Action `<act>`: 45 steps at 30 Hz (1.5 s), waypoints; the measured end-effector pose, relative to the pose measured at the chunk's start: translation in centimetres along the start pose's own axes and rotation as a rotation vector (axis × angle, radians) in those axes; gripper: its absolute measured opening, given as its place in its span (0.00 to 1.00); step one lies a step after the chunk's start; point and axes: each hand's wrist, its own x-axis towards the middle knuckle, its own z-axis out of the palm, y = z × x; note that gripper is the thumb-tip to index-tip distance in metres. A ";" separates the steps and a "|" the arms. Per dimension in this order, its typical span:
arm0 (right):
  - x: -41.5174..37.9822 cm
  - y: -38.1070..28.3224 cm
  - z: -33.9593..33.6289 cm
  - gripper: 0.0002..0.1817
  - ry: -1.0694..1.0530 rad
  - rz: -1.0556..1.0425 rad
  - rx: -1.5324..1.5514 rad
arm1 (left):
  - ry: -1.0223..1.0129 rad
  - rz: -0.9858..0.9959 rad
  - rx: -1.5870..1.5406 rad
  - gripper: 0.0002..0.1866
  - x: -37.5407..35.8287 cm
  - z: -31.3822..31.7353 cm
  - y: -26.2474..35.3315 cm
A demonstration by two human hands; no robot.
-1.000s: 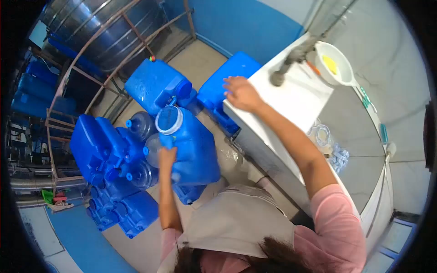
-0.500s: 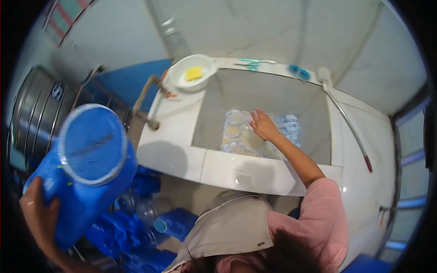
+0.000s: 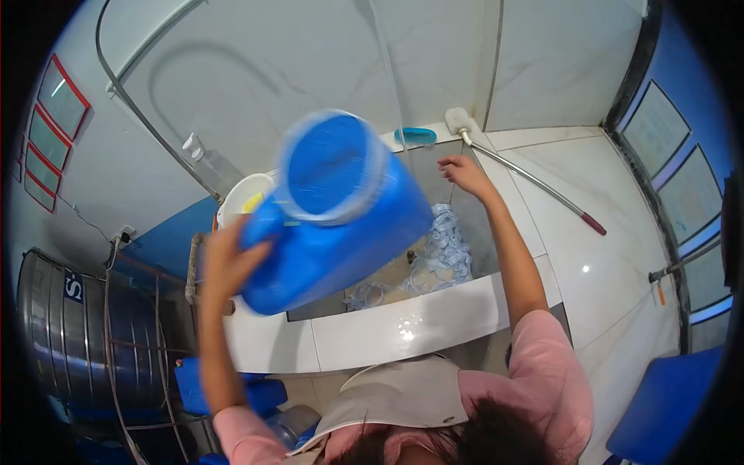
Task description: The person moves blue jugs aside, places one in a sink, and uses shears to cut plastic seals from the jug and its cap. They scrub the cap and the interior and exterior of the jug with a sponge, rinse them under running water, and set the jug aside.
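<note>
A large blue jug [image 3: 349, 240] with a wide white-rimmed blue cap is held up over the near left side of the sunken basin [image 3: 484, 240]. My left hand [image 3: 236, 260] grips the jug at its lower left, by the handle side; motion blurs it a little. My right hand [image 3: 465, 174] is raised above the basin's right part, touching nothing, its fingers bent and partly apart. Below it, a bunched heap of pale blue-white plastic seals [image 3: 443, 252] lies on the basin floor, partly hidden by the jug.
A long-handled brush [image 3: 535, 178] lies on the right ledge, near a teal brush [image 3: 415, 137]. At the left stand a white bowl [image 3: 246, 190], a pump bottle [image 3: 213, 163] and a steel tank [image 3: 74, 333]. More blue containers [image 3: 260, 393] are on the floor below.
The view has turned right. My left hand has brought the jug from the left side to over the basin. My right hand has lifted from the plastic pieces and moved toward the back right.
</note>
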 end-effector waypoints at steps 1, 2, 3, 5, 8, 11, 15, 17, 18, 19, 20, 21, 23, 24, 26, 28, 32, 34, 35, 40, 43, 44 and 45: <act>-0.2 -0.7 -0.9 0.15 0.057 0.021 0.089 | 0.059 0.097 0.091 0.24 1.0 5.8 -4.9; -0.2 -1.3 -1.2 0.15 0.115 0.043 0.184 | 0.020 0.066 0.067 0.22 1.8 9.3 -3.0; 0.3 -2.1 -1.4 0.15 0.119 0.029 0.171 | -0.042 0.100 0.099 0.19 2.9 12.8 -3.0; 0.2 -3.3 -1.8 0.14 0.115 -0.042 -0.065 | -0.002 0.309 0.122 0.16 4.1 19.0 -3.8; 0.7 -7.3 0.4 0.13 -0.044 -0.132 -0.162 | -0.071 0.415 0.126 0.15 4.9 24.1 -3.7; 4.2 -8.2 5.2 0.13 -0.258 -0.322 -0.407 | -0.184 0.471 0.108 0.15 4.2 25.5 -1.8; 12.2 -5.8 14.2 0.13 -0.311 -0.404 -0.567 | -0.234 0.603 0.020 0.18 3.1 25.7 0.2; 15.6 -3.4 18.6 0.13 -0.268 -0.369 -0.584 | -0.013 0.700 -0.098 0.23 2.3 24.6 -0.3; 16.8 -2.7 20.2 0.13 -0.272 -0.376 -0.582 | -0.010 0.696 -0.093 0.23 1.7 23.3 -1.4; 17.8 -2.0 21.8 0.12 -0.244 -0.298 -0.663 | -0.001 0.620 -0.024 0.23 0.6 21.5 -3.0; 18.5 -1.5 23.1 0.11 -0.214 -0.220 -0.739 | 0.004 0.544 0.048 0.24 -0.3 20.5 -4.2; 18.9 -0.8 24.2 0.11 -0.220 -0.227 -0.729 | 0.002 0.536 0.059 0.24 -1.4 20.7 -4.8; 19.4 0.5 25.5 0.07 -0.026 -0.309 -0.654 | -0.245 0.543 0.152 0.20 -3.4 21.7 -6.3; 19.8 0.9 25.9 0.07 -0.033 -0.317 -0.645 | -0.348 0.230 -0.146 0.18 -3.6 23.3 -5.9; 20.7 1.5 26.4 0.09 -0.019 -0.249 -0.734 | -0.259 0.362 -0.075 0.17 -2.1 23.2 -5.3; 20.5 0.1 26.3 0.11 -0.076 -0.196 -0.785 | -0.176 0.500 -0.016 0.16 -1.8 23.5 -4.4; 19.2 -0.9 24.8 0.12 -0.164 -0.203 -0.870 | -0.200 0.283 0.051 0.23 -1.1 24.5 -2.4; 17.6 -2.3 23.3 0.11 -0.183 -0.233 -0.848 | -0.230 0.198 0.061 0.24 -0.8 24.3 -1.5; 16.6 -3.0 21.9 0.10 -0.208 -0.280 -0.821 | -0.297 0.144 0.074 0.24 -0.6 23.9 -1.2; 7.6 -6.1 14.0 0.14 -0.200 -0.166 -0.412 | -0.542 0.087 -0.102 0.22 -2.6 21.1 0.0; 1.0 -6.0 10.2 0.17 -0.233 -0.040 -0.055 | 0.008 0.478 -0.160 0.24 -2.1 21.1 -0.2; -1.0 -6.3 9.5 0.18 -0.186 -0.017 0.073 | -0.128 0.447 -0.171 0.26 -2.0 21.1 -0.2; -2.9 -5.9 9.3 0.18 -0.189 -0.011 0.074 | -0.264 0.414 -0.184 0.28 -2.2 21.2 -0.1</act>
